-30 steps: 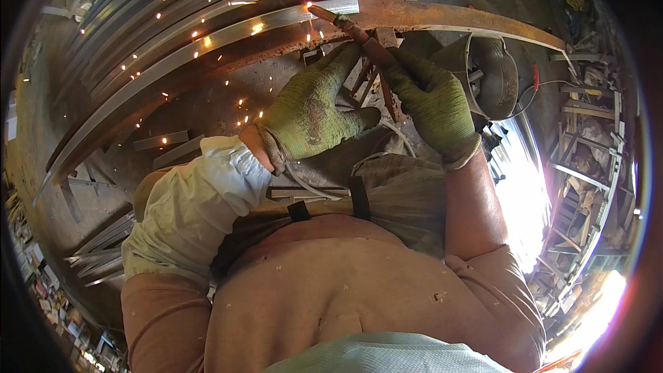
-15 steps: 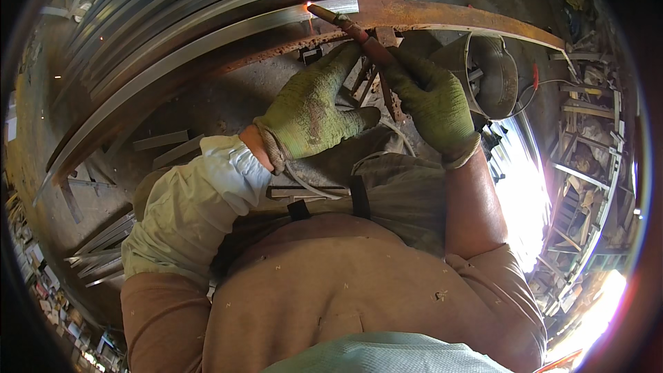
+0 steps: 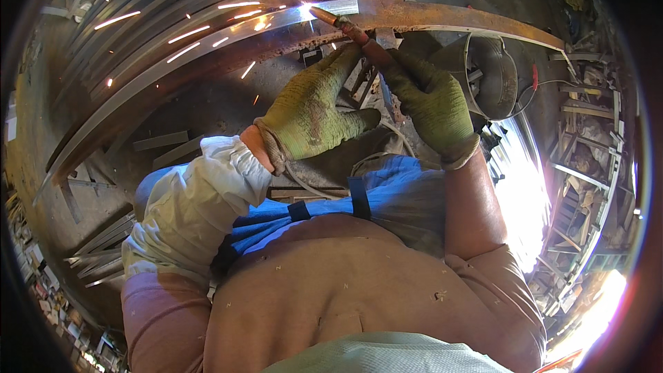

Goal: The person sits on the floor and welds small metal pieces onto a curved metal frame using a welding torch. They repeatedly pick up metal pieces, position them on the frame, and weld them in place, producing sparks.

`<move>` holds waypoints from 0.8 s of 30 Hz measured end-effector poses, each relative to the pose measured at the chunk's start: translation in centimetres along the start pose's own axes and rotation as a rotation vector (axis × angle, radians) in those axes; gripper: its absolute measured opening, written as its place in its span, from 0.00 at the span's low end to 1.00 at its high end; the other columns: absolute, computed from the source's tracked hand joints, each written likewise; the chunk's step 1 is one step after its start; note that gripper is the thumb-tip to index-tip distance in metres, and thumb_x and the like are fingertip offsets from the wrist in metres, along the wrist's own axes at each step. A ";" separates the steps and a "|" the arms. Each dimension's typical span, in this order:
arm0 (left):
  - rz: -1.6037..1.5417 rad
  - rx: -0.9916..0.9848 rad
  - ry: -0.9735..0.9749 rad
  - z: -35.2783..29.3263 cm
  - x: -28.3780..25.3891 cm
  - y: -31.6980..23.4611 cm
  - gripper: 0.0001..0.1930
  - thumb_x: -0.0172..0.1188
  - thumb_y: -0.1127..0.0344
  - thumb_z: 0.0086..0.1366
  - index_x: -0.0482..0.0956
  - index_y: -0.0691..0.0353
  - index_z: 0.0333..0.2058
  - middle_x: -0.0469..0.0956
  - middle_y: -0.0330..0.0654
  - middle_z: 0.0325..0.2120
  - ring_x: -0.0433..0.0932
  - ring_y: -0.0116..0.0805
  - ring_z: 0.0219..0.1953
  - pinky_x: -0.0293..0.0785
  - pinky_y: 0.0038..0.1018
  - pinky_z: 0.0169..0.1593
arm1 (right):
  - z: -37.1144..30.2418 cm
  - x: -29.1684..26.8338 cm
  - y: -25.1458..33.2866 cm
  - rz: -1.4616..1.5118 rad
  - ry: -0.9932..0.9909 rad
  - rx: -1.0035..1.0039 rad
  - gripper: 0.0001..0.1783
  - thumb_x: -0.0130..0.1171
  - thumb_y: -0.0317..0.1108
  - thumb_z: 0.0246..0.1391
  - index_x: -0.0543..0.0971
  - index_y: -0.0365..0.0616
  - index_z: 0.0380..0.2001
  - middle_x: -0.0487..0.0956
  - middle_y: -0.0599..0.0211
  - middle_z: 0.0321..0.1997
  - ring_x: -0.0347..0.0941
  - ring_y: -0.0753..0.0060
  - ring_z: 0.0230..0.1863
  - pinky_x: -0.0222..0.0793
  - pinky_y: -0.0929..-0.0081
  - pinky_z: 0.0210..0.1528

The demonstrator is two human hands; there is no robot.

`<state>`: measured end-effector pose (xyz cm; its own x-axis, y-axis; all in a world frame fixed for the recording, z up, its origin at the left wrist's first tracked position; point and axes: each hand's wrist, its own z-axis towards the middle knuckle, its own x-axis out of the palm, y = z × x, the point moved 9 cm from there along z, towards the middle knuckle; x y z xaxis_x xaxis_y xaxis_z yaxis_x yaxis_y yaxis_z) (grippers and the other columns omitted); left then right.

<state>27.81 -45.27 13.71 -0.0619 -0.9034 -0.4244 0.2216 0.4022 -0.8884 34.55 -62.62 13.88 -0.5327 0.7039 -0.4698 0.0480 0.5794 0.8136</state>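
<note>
My right hand (image 3: 438,107), in a green work glove, is wrapped round a welding torch (image 3: 358,34). The torch's tip points up and left at a bright arc on a shiny steel bar (image 3: 345,7). Sparks fly leftward from that spot. My left hand (image 3: 311,110), gloved the same, is open, with fingers stretched out and thumb apart. Its fingertips are beside the torch's neck; whether they touch it I cannot tell. The shiny bar lies along a rusty steel beam (image 3: 476,19), which runs across in front of me.
Many long metal bars (image 3: 173,7) lie side by side at the far left. A round metal drum (image 3: 507,72) stands right of my right hand, with a cable and red piece beside it. Racks of scrap (image 3: 587,138) line the right side. Short metal lengths (image 3: 161,140) lie at the left.
The small red glow at the torch tip has become a bright arc with sparks spraying left. Blue-white light now falls on my clothes. Both hands keep nearly the same place.
</note>
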 end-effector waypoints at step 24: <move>-0.039 -0.100 0.052 -0.2 0.4 0.5 0.52 0.84 0.62 0.61 0.65 0.69 0.79 0.72 0.62 0.75 0.71 0.57 0.78 0.70 0.43 0.78 | 0.1 0.3 -0.3 0.076 0.009 -0.004 0.28 0.67 0.43 0.78 0.82 0.36 0.71 0.89 0.63 0.61 0.81 0.77 0.60 0.75 0.73 0.67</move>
<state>27.70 -45.40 13.02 -0.1199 -0.9106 -0.3955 0.1205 0.3821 -0.9162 34.45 -62.57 13.53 -0.5356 0.7417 -0.4038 0.0852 0.5232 0.8480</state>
